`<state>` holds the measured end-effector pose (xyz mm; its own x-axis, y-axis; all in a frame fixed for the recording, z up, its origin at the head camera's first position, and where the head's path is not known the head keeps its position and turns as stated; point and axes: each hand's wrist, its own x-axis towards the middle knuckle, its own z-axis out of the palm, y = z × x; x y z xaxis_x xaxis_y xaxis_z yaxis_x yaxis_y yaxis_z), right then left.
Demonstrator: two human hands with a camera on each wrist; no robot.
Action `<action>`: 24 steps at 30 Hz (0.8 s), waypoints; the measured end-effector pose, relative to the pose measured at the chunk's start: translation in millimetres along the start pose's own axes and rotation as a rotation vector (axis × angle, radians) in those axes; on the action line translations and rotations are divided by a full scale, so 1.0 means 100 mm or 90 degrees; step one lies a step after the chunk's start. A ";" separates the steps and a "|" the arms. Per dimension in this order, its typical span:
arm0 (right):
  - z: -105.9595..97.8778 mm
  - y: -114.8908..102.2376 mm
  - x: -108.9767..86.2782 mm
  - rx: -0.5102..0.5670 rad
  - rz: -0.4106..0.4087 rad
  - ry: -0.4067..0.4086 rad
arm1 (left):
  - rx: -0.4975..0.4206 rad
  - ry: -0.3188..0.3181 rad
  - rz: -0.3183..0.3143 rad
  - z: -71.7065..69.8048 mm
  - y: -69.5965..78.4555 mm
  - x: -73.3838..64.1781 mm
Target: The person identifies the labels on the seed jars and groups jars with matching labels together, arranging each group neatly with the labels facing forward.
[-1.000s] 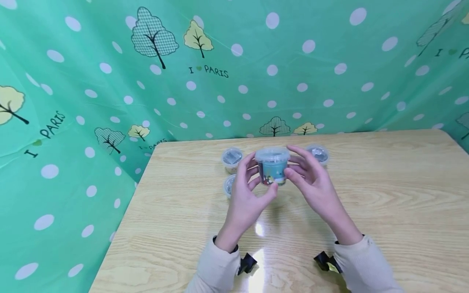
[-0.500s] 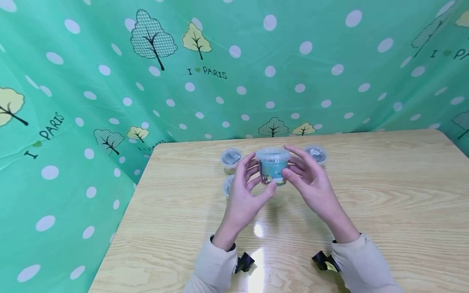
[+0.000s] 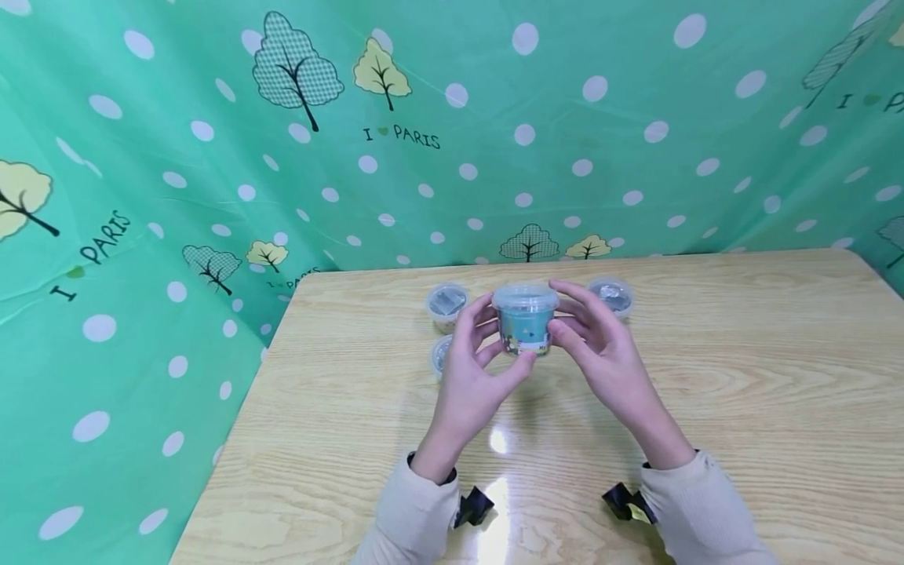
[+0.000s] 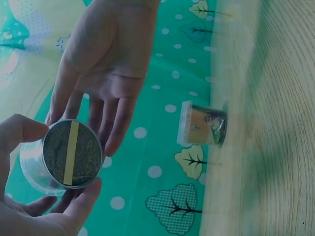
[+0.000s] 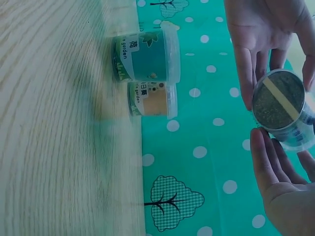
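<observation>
A small clear plastic tub (image 3: pixel 526 323) with a lid and a blue picture label is held upright above the table, between both hands. My left hand (image 3: pixel 482 384) grips its left side, thumb low on the front and fingers behind. On the other side my right hand (image 3: pixel 609 365) pinches it, thumb on the label and index finger near the lid. From below, in the left wrist view, the tub's round base (image 4: pixel 59 155) looks dark, crossed by a pale yellow strip (image 4: pixel 72 153). The same tub (image 5: pixel 275 105) shows between both hands in the right wrist view.
Behind the left hand stand two more lidded tubs (image 3: pixel 446 304), the nearer tub (image 3: pixel 439 357) partly hidden. Another tub (image 3: pixel 613 297) is behind the right hand. A green dotted curtain (image 3: pixel 452 157) hangs along the back edge of the wooden table (image 3: pixel 749 377).
The held tub has turned between my fingers, so a different part of its label faces the head view. Both hands stay in nearly the same place.
</observation>
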<state>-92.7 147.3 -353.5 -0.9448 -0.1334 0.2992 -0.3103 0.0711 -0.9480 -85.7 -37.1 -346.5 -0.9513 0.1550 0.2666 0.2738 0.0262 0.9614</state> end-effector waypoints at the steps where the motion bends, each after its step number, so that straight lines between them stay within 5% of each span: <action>1: 0.00 0.00 0.00 -0.002 0.000 -0.001 | -0.002 -0.001 -0.004 0.00 0.00 0.00; 16: -0.02 -0.01 0.00 0.034 0.012 -0.007 | -0.042 -0.043 -0.015 -0.02 0.02 0.01; 24: -0.01 0.00 -0.01 0.032 0.017 0.011 | 0.089 0.015 0.052 0.02 0.04 -0.03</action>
<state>-92.2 148.4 -353.6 -0.9545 -0.1151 0.2752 -0.2797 0.0251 -0.9598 -81.7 -35.3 -343.5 -0.9277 0.1386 0.3467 0.3659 0.1526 0.9180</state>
